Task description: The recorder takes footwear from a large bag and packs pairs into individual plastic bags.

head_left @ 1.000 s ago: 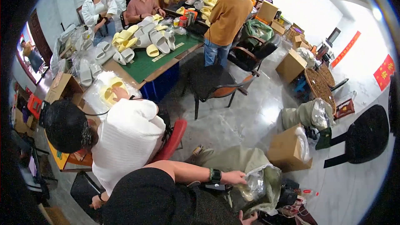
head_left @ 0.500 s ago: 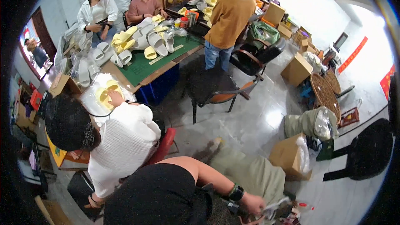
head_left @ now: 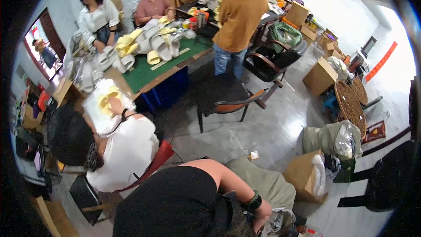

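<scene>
My left hand (head_left: pixel 263 213) hangs low at the bottom right, with a dark watch on its wrist. It is beside the open mouth of a grey-green woven sack (head_left: pixel 258 175), where clear plastic (head_left: pixel 275 220) shows. The fingers point down toward the lower edge and are mostly hidden, so what they hold, if anything, cannot be made out. My black-sleeved upper arm fills the bottom centre, and the bare forearm bends over the sack. My right hand is out of view.
A cardboard box (head_left: pixel 307 177) and another stuffed sack (head_left: pixel 331 140) stand to the right. At left, a person in white (head_left: pixel 125 153) sits touching yellow slippers (head_left: pixel 107 101). More slippers (head_left: pixel 162 46) cover the green-topped table (head_left: pixel 151 74). A black chair (head_left: pixel 221 94) stands ahead.
My left hand has moved slightly left, and the whitish strip that was by its fingers no longer shows there. The seated person in white has shifted, with one arm no longer visible hanging down.
</scene>
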{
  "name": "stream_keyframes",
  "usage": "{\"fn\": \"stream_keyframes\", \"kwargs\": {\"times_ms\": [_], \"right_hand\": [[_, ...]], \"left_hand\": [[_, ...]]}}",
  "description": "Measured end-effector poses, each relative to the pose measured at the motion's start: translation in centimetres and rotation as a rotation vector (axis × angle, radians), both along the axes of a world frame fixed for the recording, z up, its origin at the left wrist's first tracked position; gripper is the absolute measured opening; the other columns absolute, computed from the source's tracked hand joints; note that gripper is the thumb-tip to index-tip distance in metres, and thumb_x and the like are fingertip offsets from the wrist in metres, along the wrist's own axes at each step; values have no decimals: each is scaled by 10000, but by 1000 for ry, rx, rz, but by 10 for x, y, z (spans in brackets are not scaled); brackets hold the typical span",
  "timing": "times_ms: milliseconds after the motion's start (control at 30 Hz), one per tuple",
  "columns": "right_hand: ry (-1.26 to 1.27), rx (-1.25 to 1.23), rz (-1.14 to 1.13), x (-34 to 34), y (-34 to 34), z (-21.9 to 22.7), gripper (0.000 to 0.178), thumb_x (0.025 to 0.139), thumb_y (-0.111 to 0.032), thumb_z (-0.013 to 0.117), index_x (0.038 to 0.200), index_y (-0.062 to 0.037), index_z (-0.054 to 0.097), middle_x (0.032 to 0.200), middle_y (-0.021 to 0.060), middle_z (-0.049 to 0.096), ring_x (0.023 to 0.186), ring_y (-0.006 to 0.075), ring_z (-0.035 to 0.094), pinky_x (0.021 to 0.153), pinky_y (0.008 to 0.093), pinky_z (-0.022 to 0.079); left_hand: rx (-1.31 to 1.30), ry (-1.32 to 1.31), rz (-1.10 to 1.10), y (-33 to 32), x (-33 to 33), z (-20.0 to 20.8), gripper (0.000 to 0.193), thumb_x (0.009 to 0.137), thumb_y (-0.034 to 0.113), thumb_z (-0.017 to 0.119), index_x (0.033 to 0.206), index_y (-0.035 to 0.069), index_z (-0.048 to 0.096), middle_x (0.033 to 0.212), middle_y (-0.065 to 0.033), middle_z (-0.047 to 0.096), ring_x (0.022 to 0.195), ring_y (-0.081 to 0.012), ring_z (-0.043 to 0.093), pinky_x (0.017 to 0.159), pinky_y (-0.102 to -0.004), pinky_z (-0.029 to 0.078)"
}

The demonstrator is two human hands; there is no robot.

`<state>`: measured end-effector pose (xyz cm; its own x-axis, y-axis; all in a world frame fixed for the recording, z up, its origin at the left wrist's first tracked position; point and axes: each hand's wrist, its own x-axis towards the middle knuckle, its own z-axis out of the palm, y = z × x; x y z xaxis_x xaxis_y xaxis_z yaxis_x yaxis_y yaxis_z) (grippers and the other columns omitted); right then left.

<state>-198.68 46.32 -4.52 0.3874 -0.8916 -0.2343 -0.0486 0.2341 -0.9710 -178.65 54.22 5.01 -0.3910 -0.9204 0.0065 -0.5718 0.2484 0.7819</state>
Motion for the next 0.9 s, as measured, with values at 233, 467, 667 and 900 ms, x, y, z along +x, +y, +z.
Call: {"fn": "stream_keyframes", "kwargs": {"times_ms": [233,467,667,900], "right_hand": [[-23,144,-330,-4,12,-85,825,760,-685,604,1182,23,561,1075,190,603,965,279,579,887,413,442],[726,-242,-49,-5,7,-8,313,800,-115,534,1062,57,531,938,157,630,880,307,592,813,402,449],[1160,290,160,75,6,42,338,824,-167,565,1108,15,546,1012,163,630,939,338,587,860,417,448],[951,290,341,95,-5,34,425,852,-270,627,1178,3,607,1111,174,663,1057,255,601,877,350,448]], "left_hand": [[41,359,26,-60,186,-25,413,815,284,664,1133,30,595,1094,-167,619,989,-302,582,854,-392,466],[461,96,503,4,429,-80,233,816,256,577,931,78,676,906,-151,683,862,-306,649,775,-402,506],[470,-64,676,20,496,-105,243,817,258,580,951,76,671,918,-149,686,880,-328,646,786,-413,507],[456,52,635,22,514,-87,222,819,222,570,943,63,662,919,-177,674,881,-351,638,787,-438,502]]}}
